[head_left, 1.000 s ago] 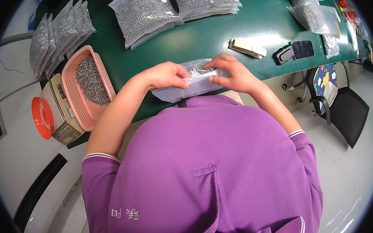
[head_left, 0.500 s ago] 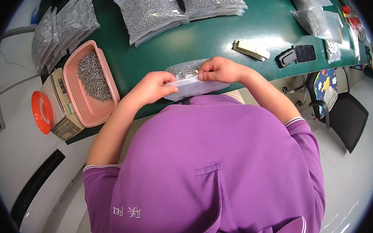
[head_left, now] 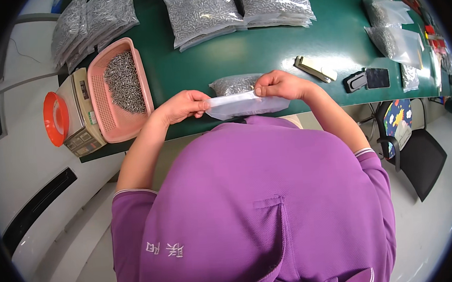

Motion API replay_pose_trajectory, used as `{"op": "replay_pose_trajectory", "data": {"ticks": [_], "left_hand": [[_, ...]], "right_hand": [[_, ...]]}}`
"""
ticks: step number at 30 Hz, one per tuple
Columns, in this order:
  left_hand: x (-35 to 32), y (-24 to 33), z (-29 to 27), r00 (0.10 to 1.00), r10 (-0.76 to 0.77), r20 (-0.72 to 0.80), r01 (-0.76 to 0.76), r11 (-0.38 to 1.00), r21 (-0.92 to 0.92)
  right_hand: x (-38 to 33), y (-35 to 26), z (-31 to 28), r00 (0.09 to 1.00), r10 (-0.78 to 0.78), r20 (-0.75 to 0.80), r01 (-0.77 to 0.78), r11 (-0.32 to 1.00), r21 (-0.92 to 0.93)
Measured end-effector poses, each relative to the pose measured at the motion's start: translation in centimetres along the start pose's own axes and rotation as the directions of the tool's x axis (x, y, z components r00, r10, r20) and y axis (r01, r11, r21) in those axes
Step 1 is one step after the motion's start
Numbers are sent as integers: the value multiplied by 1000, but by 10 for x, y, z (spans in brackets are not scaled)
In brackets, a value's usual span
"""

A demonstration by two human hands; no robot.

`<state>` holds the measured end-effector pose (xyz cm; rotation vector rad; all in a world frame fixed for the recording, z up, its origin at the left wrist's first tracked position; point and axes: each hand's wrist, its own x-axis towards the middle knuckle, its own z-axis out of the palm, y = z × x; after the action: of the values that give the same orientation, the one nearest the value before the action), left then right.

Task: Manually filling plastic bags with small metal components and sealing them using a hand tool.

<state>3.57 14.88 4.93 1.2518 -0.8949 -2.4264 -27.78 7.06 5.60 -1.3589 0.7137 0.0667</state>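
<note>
both hands pinch the top edge of a clear plastic bag of small metal parts (head_left: 238,91) at the near edge of the green desk (head_left: 262,48), just above centre frame. left hand (head_left: 182,106) grips the bag's left corner between thumb and fingers; right hand (head_left: 279,84) is clenched on the strip near the right end. holding both ends likely keeps the mouth taut and flat so the seal strip lines up. the bag's long axis runs left to right across the frame, its filled belly toward the desk's middle and its empty mouth toward the person. at left, a pink basket of loose parts (head_left: 122,88) sits on a weighing scale (head_left: 77,119), and more filled bags (head_left: 202,13) lie stacked along the top.
</note>
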Motion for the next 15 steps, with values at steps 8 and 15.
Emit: {"op": "replay_pose_trajectory", "data": {"ticks": [8,15], "left_hand": [[22,52,61,967,250,-43,-102,539,836],[59,73,85,989,59,-134,73,593,802]], "right_hand": [[0,-4,5,999,18,-26,-19,999,-32],[-5,-8,1,998,-62,-31,58,992,-113]]}}
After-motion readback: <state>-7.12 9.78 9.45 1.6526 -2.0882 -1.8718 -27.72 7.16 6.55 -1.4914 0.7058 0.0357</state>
